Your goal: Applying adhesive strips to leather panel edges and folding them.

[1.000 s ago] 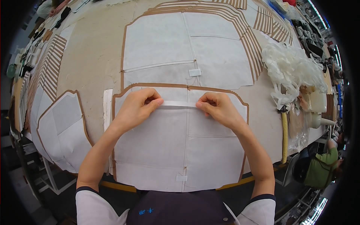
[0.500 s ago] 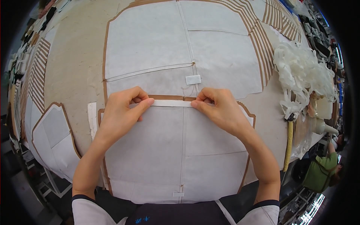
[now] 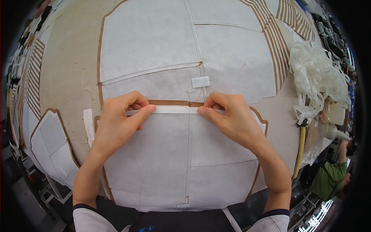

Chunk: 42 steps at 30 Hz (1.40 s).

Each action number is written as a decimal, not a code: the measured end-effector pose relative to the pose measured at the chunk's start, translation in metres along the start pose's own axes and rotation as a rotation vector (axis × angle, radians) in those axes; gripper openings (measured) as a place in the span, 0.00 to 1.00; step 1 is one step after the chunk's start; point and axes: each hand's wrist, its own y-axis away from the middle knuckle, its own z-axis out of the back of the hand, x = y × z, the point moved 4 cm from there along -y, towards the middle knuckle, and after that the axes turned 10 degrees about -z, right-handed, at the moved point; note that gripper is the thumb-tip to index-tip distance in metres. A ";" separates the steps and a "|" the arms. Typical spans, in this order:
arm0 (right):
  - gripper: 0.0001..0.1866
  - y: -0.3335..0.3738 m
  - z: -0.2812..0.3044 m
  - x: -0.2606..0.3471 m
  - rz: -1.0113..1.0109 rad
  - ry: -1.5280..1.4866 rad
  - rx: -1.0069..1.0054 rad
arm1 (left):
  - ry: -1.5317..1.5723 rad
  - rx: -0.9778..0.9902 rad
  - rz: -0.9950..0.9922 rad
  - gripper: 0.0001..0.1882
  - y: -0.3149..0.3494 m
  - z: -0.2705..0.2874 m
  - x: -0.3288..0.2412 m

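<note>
A narrow white fabric strip (image 3: 174,110) runs along the top edge of the near garment panel (image 3: 154,154), which has a pale fused face and brown edges. My left hand (image 3: 121,120) pinches the strip and edge between thumb and fingers, left of the panel's seam. Just right of that seam, my right hand (image 3: 232,118) pinches the same strip. A brown margin shows above the strip between my hands. Beyond them lies a larger pale panel (image 3: 150,42) with brown edges and a small white tag (image 3: 200,82). My curled fingers are partly hidden.
Brown-striped fabric (image 3: 276,54) lies under the far panel's right side. A heap of white ribbons (image 3: 315,73) sits at right, above a yellow rod (image 3: 300,150). A smaller cut piece (image 3: 50,135) lies at left. Another person (image 3: 328,179) is at far right.
My left hand has shifted slightly left along the strip, and my right hand slightly right. Both still pinch it. The view has moved a little closer to the table.
</note>
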 end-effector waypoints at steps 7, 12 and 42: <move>0.13 -0.002 -0.001 0.002 -0.007 0.005 -0.009 | -0.021 -0.035 -0.035 0.09 -0.001 0.000 0.003; 0.13 -0.004 -0.003 0.000 -0.006 0.022 -0.018 | -0.047 -0.010 -0.022 0.09 -0.001 0.001 0.004; 0.12 0.001 -0.003 -0.001 0.027 0.039 -0.047 | -0.057 -0.052 -0.067 0.08 0.002 -0.002 0.005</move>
